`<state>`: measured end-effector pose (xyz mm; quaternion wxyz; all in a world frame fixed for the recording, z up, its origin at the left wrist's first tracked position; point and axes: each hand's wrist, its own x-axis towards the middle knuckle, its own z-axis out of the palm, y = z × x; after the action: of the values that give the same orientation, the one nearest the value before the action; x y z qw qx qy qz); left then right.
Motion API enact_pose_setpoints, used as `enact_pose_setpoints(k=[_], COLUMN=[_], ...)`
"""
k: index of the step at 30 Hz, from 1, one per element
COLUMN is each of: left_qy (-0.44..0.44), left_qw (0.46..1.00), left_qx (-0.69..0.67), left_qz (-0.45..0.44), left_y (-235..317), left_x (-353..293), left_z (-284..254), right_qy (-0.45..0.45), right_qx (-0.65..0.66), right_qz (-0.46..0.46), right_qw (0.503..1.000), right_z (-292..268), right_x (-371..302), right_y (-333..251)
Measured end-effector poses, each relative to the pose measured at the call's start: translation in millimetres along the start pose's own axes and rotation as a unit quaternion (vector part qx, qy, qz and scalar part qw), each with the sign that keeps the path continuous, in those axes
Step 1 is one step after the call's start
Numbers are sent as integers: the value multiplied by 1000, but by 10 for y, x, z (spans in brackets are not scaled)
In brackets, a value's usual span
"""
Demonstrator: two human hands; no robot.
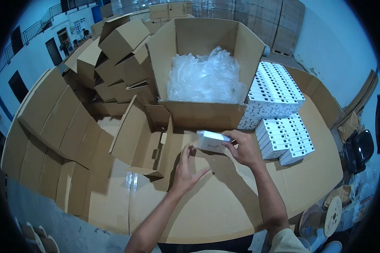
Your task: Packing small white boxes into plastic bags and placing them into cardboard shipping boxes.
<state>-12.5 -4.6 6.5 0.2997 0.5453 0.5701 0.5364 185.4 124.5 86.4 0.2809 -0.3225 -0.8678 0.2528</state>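
Note:
My right hand (245, 148) grips a small white rectangular box (212, 141) just above the cardboard-covered table (223, 202). My left hand (185, 168) hovers beside it with fingers spread, holding nothing, close to the box's left end. To the left of my hands lies a small open brown carton (141, 141) with its flaps up. Behind the hands stands a large open cardboard box (207, 63) filled with clear plastic wrapping (204, 78).
Stacks of small white boxes (278, 109) sit on the right of the table. Many folded and assembled brown cartons (109, 59) are piled at the left and back. A dark chair (359, 149) and a cable spool (333, 215) stand at the right edge.

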Motion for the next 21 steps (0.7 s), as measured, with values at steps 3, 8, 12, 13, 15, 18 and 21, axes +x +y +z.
enact_pose_setpoints(k=[3,8,12,13,15,18,21], left_qy=[-14,-63,-11,11,33,40,48], left_qw=[989,950,951,955,960,960,961], left_qx=[144,303,310,296,279,276,270], left_qz=[-5,45,18,12,8,16,26], left_y=[99,364,340,287,264,269,208], left_x=[-492,-1143,-1296,-1284,-1251,-1194,-1197], left_z=[-242,-535,-725,-736,-750,-751,-763], right_qy=[88,116,152,151,154,154,146], right_qx=[58,237,345,355,335,273,239], right_qz=[1,-3,-57,-60,-64,-52,-44], right_qw=[994,965,924,921,927,948,959], right_z=[102,573,970,1043,1177,1296,1305], right_x=[147,558,1005,1096,1249,1392,1403], right_y=[-126,-287,-543,-584,-551,-463,-471])
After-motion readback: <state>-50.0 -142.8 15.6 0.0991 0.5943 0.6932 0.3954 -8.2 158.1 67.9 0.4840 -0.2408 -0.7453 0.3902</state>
